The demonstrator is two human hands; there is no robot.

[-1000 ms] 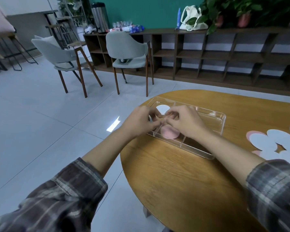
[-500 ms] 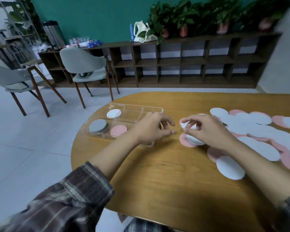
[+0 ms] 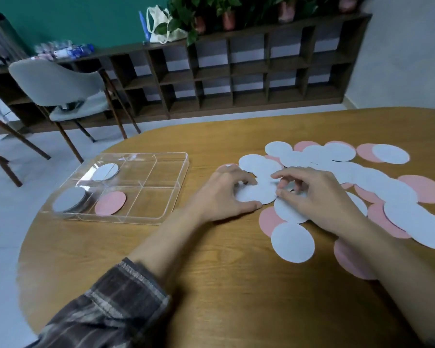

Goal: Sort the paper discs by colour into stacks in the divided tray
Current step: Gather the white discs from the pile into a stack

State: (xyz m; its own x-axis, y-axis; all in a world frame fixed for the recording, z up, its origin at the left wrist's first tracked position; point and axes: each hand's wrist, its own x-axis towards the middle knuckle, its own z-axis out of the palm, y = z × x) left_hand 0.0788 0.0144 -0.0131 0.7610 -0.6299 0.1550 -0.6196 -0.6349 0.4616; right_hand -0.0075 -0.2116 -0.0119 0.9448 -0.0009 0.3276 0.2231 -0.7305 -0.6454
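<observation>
A checked sleeve [image 3: 106, 305] is lying nearest, on the brown wooden desk [image 3: 211, 285]. A little farther on, the left hand [image 3: 224, 194] is holding a round white paper disc [image 3: 255, 194], with its thumb at the near edge and its fingers [image 3: 244, 180] curling over the top. The right hand [image 3: 319, 197] seems to be pinching the right edge of that same disc. The disc is lying at the left end of the mixed pile of white and pink paper discs [image 3: 397, 194], not yet in the tray.

Things could be going wrong here. The discs are thin and are lying on top of each other, so two might be coming up together. A pink one could be hiding under the white one and going into the wrong stack. Two hands squeezing hard could be bending the paper. A fast pull could be knocking loose discs around.

To the left, well apart from the hands, the clear plastic divided tray [image 3: 183, 169] is waiting. A pale stack [image 3: 69, 199] is sitting in its near left box, one round pink paper disc [image 3: 110, 203] in the box beside it, and one white disc [image 3: 104, 171] in the far left box. The tray's low wall is standing in the way, so the disc will need lifting over it.

Far behind, a grey chair [image 3: 58, 81] and a long dark wooden shelf [image 3: 236, 71] with green pot plants [image 3: 211, 11] are standing.
</observation>
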